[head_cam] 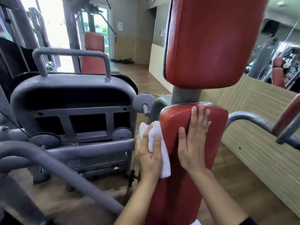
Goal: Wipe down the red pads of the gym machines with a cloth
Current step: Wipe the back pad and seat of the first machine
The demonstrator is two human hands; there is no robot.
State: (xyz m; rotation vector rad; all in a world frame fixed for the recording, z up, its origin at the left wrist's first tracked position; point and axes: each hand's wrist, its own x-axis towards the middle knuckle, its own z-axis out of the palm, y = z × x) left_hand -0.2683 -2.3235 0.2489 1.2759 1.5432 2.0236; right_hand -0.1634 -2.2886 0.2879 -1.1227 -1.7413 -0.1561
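A long red seat pad [214, 143] runs from the bottom of the view up to a grey post. Above it stands a tall red back pad [211, 43]. My left hand [151, 153] presses a folded white cloth [158, 137] against the left side of the seat pad. My right hand [194, 140] lies flat on top of the seat pad, fingers stretched out and together, holding nothing.
A grey machine frame [73, 101] with a handle bar stands close on the left, and a grey tube [48, 163] crosses the lower left. A grey arm [250, 119] with a red pad [287, 114] juts out on the right. Another red-padded machine [94, 51] stands behind. The floor is wood.
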